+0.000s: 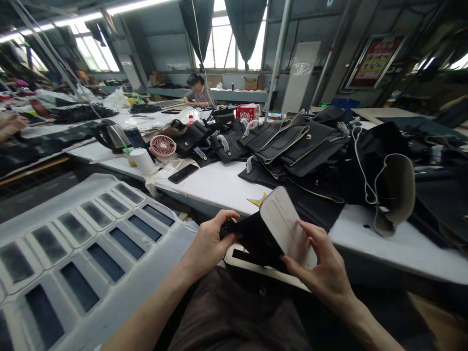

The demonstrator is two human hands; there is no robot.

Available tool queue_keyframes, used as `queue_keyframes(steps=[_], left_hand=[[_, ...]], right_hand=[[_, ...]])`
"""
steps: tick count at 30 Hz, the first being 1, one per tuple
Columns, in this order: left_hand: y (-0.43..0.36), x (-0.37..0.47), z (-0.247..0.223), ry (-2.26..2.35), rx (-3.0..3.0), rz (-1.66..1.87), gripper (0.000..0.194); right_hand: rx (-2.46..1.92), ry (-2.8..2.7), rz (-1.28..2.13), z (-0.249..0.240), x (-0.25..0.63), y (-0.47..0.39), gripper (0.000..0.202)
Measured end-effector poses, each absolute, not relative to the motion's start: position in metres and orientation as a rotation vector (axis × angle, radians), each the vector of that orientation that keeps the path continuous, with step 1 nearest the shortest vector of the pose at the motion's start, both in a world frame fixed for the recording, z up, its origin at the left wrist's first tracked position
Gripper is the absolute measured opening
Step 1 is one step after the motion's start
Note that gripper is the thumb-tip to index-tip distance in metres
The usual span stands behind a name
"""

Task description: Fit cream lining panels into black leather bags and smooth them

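Observation:
A black leather piece [256, 238] with a pale, rounded panel [283, 219] is held up over my lap. My left hand [210, 241] pinches its dark left end between thumb and fingers. On the other side, my right hand [323, 263] grips the pale panel by its lower right part, thumb at the lower edge and fingers along the right edge. Beneath both hands, across my lap, lies a black item with a cream-coloured rim [285, 279]; part of it is hidden by the held piece.
Black bag pieces [292, 141] are heaped on the white table [215, 187]. Near them are a phone [183, 173], a pink fan [163, 146], a white roll [142, 161] and a kettle [111, 135]. Framed panels [82, 243] lie at left. A person [199, 92] sits farther back.

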State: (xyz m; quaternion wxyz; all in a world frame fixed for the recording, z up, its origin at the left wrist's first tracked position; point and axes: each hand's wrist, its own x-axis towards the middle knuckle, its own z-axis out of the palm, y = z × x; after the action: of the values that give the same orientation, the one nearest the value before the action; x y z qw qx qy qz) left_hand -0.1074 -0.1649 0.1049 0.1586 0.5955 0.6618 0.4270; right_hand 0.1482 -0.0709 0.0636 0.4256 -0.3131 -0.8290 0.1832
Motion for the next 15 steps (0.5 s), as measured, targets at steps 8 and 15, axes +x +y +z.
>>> queue_keyframes(steps=[8,15], left_hand=[[-0.164,-0.116,0.031,1.800,1.559,1.185,0.021],[-0.176,-0.130,-0.022,1.535,0.808,1.400,0.048]], right_hand=[[-0.817,-2.440,0.281,0.053,0.156,-0.071,0.065],[-0.729,-2.666,-0.108,0.046,0.158,-0.065,0.064]])
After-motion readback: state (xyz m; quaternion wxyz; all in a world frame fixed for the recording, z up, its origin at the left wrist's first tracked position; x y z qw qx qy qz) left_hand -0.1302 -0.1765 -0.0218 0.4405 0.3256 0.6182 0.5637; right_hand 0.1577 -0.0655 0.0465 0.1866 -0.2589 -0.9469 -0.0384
